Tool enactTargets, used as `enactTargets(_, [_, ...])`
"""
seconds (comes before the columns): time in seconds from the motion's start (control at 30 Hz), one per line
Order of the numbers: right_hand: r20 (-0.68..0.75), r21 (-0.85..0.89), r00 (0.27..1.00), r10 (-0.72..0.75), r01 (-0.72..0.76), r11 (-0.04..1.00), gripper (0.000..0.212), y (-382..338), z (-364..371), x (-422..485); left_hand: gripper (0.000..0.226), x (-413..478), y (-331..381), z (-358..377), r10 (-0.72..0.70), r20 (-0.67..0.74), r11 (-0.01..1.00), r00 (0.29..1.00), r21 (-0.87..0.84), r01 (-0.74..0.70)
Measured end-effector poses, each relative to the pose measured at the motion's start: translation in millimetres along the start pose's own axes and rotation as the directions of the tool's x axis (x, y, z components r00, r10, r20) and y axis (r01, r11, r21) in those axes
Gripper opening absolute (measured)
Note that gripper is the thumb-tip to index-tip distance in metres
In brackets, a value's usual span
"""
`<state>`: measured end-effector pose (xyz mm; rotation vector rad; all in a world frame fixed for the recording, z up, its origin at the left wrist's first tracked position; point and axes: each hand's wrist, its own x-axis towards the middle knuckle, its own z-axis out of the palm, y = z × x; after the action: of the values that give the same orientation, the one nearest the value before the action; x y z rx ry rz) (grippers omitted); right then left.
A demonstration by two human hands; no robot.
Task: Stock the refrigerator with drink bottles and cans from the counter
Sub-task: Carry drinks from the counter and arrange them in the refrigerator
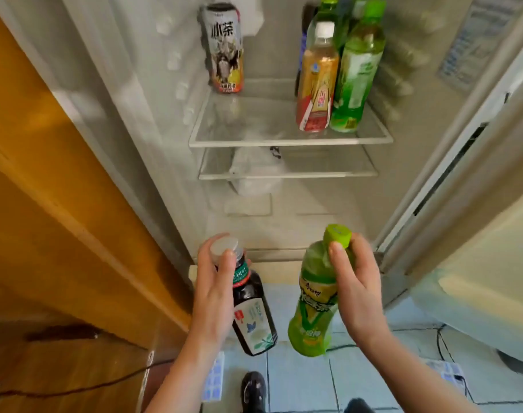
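Nearest you, well below and in front of the clear glass upper shelf (254, 126) of the open refrigerator, your left hand (212, 293) held a dark plastic bottle with a silver cap (253, 314). Its grip was curled round the neck just under the cap, so the body hung tilted beneath. Your right hand (355, 293) held a green plastic bottle with a green cap (314, 302) the same way, grip closed round neck and shoulder, equally short of that shelf. Neither bottle was inside yet.

Just beneath that shelf sat a second glass shelf (329, 174) with a white plastic bag (254, 174) about its level. On the upper shelf, a tall printed can (224, 49) stood at the back left. At its right side an amber bottle with a white cap (317, 79) and a green shelf bottle (358, 70) stood close together, with more bottles behind.

Both holds were high on the necks, so I judged the heavy bodies could swing or slip as you raised them. A swinging base might strike that shelf's front rim. Set down too near the right-hand cluster, a bottle could topple its neighbours, and with both hands full you had nothing free to steady them. The shelf's bare middle looked the safer landing.
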<state>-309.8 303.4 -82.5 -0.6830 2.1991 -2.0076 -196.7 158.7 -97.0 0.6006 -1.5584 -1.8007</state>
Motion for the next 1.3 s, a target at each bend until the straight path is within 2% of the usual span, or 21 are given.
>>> enactTargets(0.13, [-0.092, 0.047, 0.989, -0.116, 0.121, 0.992, 0.019, -35.4, 38.7, 58.9, 0.064, 78.8, 48.8, -2.9, 0.131, 0.129, 0.991, 0.983, -0.029, -0.128])
enactTargets(0.17, [-0.102, 0.061, 0.983, -0.151, 0.158, 0.986, 0.02, -43.2, 45.5, 71.8, 0.062, 94.7, 59.4, -0.1, 0.169, 0.153, 0.986, 0.974, -0.024, -0.168])
enactTargets(0.23, [-0.121, 0.084, 0.97, -0.209, 0.22, 0.972, 0.021, -56.6, 57.5, 95.5, 0.04, 122.3, 78.5, 6.9, 0.238, 0.17, 0.971, 0.956, -0.013, -0.239])
enactTargets(0.3, [-0.159, 0.119, 0.955, -0.252, 0.272, 0.955, 0.018, -67.2, 67.6, 118.3, 0.025, 147.8, 92.5, 14.6, 0.284, 0.141, 0.959, 0.948, -0.033, -0.282])
enactTargets(0.43, [-0.223, 0.139, 0.917, -0.329, 0.364, 0.921, 0.012, -90.3, 82.1, 165.6, 0.027, 193.4, 111.6, 34.9, 0.424, 0.097, 0.904, 0.9, -0.104, -0.414])
enactTargets(0.63, [-0.265, 0.092, 0.859, -0.437, 0.474, 0.876, 0.018, -108.7, 95.8, 227.0, 0.023, 248.0, 122.0, 53.1, 0.512, 0.017, 0.853, 0.859, -0.125, -0.506])
enactTargets(0.73, [-0.26, 0.02, 0.845, -0.468, 0.489, 0.872, 0.023, -108.7, 105.5, 252.2, 0.024, 274.3, 121.8, 62.6, 0.564, -0.017, 0.822, 0.826, -0.079, -0.563])
enactTargets(0.9, [-0.226, -0.066, 0.831, -0.508, 0.507, 0.859, 0.022, -97.2, 116.1, 281.5, 0.022, 306.4, 110.7, 73.1, 0.557, -0.046, 0.83, 0.829, 0.073, -0.553])
enactTargets(1.1, [-0.218, -0.072, 0.836, -0.503, 0.5, 0.863, 0.029, -94.4, 129.8, 305.2, 0.034, 326.0, 111.1, 80.3, 0.598, -0.074, 0.79, 0.798, 0.222, -0.571])
enactTargets(1.2, [-0.219, -0.072, 0.834, -0.506, 0.503, 0.861, 0.035, -93.4, 134.8, 311.9, 0.024, 326.5, 109.9, 82.3, 0.624, -0.033, 0.759, 0.781, 0.263, -0.596])
enactTargets(1.3, [-0.217, -0.061, 0.853, -0.475, 0.474, 0.878, 0.043, -92.7, 134.5, 317.7, 0.031, 326.3, 106.9, 79.9, 0.633, 0.021, 0.734, 0.774, 0.299, -0.609])
